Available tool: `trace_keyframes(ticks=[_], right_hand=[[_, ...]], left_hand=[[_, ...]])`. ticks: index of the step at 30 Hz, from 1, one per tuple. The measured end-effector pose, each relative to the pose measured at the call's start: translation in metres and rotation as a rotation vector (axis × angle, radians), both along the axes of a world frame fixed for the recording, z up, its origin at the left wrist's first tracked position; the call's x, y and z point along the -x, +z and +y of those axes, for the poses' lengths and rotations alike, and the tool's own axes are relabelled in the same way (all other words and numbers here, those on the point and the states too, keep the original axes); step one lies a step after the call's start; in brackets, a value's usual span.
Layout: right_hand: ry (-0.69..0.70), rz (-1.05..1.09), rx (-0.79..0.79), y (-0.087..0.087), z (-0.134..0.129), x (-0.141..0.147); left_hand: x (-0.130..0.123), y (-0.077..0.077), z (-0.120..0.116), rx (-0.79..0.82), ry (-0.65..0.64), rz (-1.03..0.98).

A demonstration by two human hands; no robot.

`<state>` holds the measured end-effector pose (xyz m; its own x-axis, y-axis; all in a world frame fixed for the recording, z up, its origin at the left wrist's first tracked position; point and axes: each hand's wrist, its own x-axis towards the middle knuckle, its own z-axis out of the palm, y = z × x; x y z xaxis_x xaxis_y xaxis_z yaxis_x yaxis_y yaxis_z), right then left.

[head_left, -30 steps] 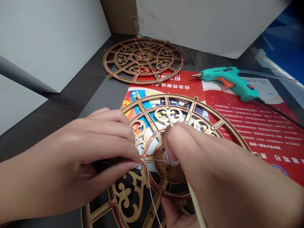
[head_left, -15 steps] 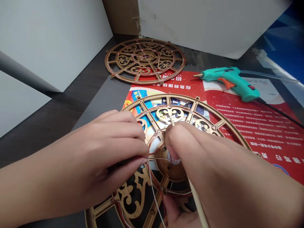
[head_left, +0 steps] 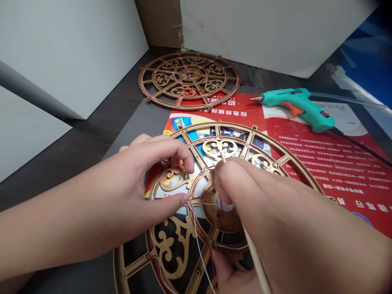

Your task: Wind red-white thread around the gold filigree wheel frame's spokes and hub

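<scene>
My left hand is open over the left of a gold openwork wheel frame. Its thumb and index finger are apart, and the thumb tip is at a wire joint beside the hub. My right hand is closed around a thin wooden stick, whose tip shows above the knuckles. The fist hides part of the hub. Thin white wire and red wire run along the frame's ribs. Below, a partly hidden thumb touches the inner ring; I cannot tell whose it is.
A second wired gold frame lies at the back. To its right rests a teal glue gun with its nozzle pointing left and a black cord. A red printed sheet lies under the near frame. White panels stand behind.
My left hand has opened: its index finger lifted away from the thumb, uncovering the scrollwork and the wire joint. My right hand and the stick have stayed nearly still.
</scene>
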<state>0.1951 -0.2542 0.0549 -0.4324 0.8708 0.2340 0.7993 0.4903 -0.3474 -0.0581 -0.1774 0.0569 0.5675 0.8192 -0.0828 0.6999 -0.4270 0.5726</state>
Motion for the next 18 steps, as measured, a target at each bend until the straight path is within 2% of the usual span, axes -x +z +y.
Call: trace_keyframes(ticks=[3,6,9,12,18], right_hand=[[-0.006,-0.002,-0.014,-0.0005,0.0014,0.0009],[-0.016,0.000,-0.042,-0.0002,0.0031,0.0030],[-0.024,0.010,-0.031,-0.0017,0.0035,0.0040],[-0.011,0.016,-0.014,-0.0059,0.0016,0.0042],[-0.022,0.032,0.020,-0.0056,-0.0002,0.0044]], left_hand=[[-0.0030,0.0020,-0.0004,0.087,0.035,-0.070],[-0.0049,0.0053,-0.0007,0.071,0.017,-0.117],[-0.0031,0.0072,0.0003,-0.014,-0.145,-0.133],[-0.0010,0.0064,0.0031,-0.188,-0.297,-0.102],[-0.0033,0.0050,0.0050,-0.297,-0.349,-0.097]])
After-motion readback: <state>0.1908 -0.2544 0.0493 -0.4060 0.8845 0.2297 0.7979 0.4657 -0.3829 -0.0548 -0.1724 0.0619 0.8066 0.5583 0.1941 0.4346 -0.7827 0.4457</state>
